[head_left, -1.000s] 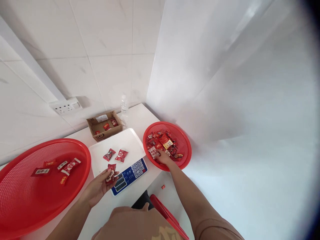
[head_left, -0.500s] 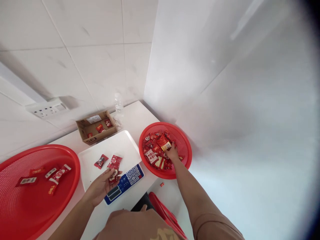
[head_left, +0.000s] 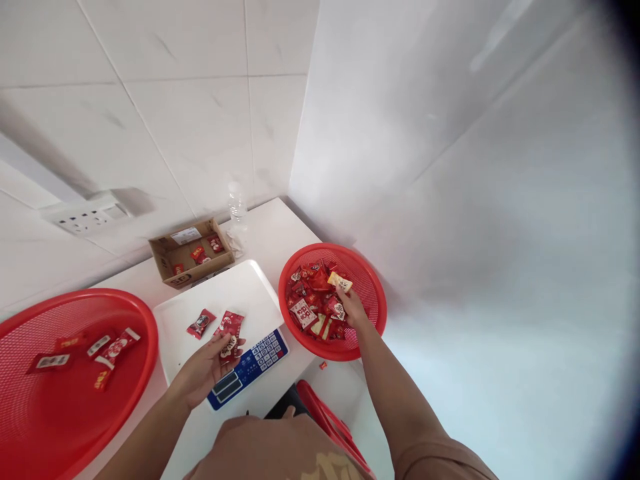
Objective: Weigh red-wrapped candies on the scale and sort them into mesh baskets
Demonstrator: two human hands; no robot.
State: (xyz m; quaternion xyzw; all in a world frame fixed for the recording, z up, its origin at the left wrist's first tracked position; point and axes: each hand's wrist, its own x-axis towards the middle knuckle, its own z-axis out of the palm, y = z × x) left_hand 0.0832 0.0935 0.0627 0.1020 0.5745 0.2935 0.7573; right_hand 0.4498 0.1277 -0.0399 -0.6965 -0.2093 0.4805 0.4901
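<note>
My left hand [head_left: 209, 363] is closed on a red snack packet [head_left: 229, 348] with a pale label, held over the front edge of the white scale [head_left: 250, 293]. Two red packets lie on the scale's plate: a small one [head_left: 201, 323] and a larger one [head_left: 232, 321] partly behind the held packet. Over at the right, my right hand [head_left: 352, 307] pinches a yellow-and-white snack packet [head_left: 341, 281] above the round red basket [head_left: 370, 273]. Many red packets fill the middle of that basket, among them a square one with white lettering [head_left: 303, 313].
On the left stands a large red basket [head_left: 145, 320] with several packets. Behind the scale are an open cardboard box [head_left: 167, 270] holding a few packets and a clear bottle [head_left: 237, 203]. The scale's blue keypad [head_left: 265, 352] faces me. Walls border the table's back and right.
My right hand has lifted slightly out of the packet pile with the yellow-and-white packet between its fingers. My left hand stays nearly in place, still holding its red packet.
</note>
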